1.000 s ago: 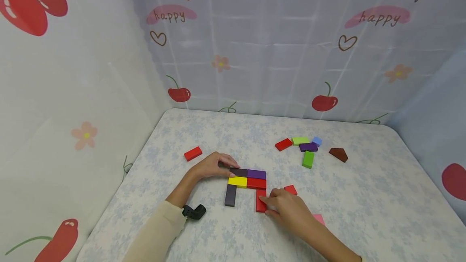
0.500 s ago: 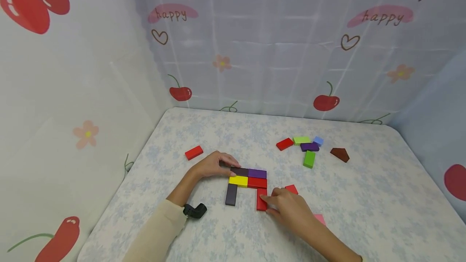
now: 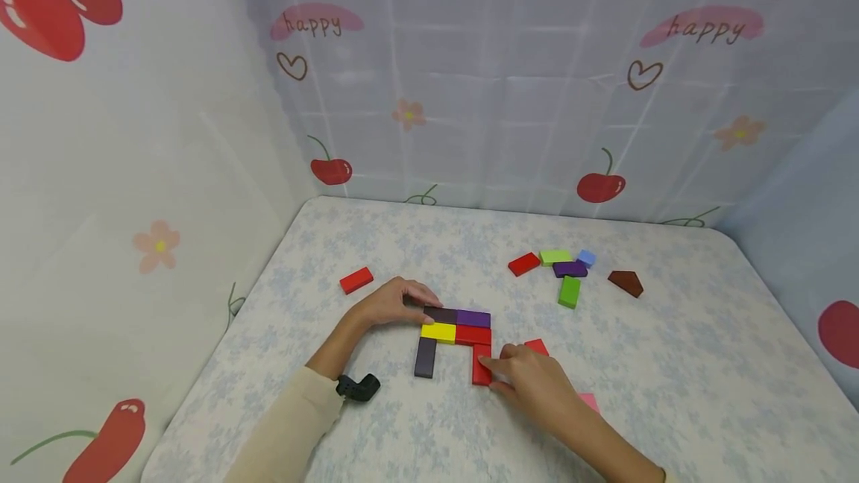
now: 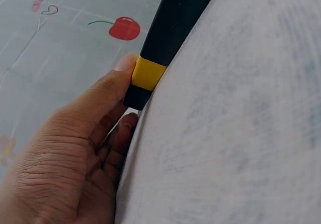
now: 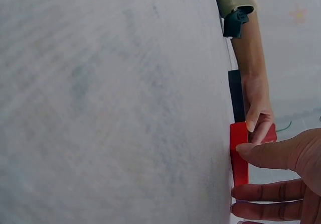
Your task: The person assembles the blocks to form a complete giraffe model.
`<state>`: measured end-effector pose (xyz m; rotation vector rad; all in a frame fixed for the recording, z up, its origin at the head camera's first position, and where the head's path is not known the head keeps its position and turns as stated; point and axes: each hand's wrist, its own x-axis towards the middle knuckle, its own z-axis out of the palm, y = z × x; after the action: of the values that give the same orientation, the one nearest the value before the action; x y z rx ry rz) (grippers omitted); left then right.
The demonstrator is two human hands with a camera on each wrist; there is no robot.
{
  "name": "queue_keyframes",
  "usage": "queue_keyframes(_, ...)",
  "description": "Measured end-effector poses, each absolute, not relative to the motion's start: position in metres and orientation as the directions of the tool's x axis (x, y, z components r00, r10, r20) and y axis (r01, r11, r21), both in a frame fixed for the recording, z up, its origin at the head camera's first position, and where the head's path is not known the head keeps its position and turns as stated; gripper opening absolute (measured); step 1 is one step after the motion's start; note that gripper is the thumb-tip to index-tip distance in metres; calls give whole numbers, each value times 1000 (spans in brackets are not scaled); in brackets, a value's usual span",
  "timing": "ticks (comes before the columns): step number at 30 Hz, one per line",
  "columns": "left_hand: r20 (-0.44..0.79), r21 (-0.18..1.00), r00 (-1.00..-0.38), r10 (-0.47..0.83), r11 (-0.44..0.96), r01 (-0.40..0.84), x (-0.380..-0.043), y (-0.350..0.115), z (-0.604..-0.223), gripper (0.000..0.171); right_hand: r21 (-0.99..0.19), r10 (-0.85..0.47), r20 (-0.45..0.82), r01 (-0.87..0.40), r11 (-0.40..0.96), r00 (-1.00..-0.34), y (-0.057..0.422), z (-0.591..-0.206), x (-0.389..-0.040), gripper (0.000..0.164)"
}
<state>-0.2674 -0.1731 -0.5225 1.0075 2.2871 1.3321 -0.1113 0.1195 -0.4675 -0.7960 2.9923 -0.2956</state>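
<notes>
Flat on the table, several coloured blocks form an arch shape. A black block (image 3: 440, 315) and a purple block (image 3: 473, 319) make its far row, with a yellow block (image 3: 438, 332) and a red block (image 3: 473, 335) in front. Another black block (image 3: 425, 358) is the left leg; a red block (image 3: 481, 373) is the right leg. My left hand (image 3: 392, 304) spans the left end of the far black block, thumb tip at the yellow block (image 4: 149, 74). My right hand (image 3: 533, 379) holds the right-leg red block (image 5: 239, 153), index finger on top, thumb at its near end.
A loose red block (image 3: 356, 280) lies at left. At the back right are a red block (image 3: 524, 264), green blocks (image 3: 569, 292), a purple block (image 3: 570, 269), a blue block (image 3: 586, 258) and a brown piece (image 3: 626, 283). A pink block (image 3: 588, 401) lies by the right forearm.
The right-leg red block sits slightly closer against the red block above it. Both hands keep nearly the same place and pose; the head view shifts slightly.
</notes>
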Motion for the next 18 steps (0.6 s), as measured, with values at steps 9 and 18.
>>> queue_keyframes(9, 81, 878, -707, 702, 285, 384, -266, -173, -523, 28, -183, -498, 61, -500, 846, -865, 121, -466, -109, 41)
queue_keyframes(18, 76, 873, -713, 697, 299, 385, -266, -173, -523, 31, -204, -387, 76, -394, 896, -919, 149, -448, -117, 57)
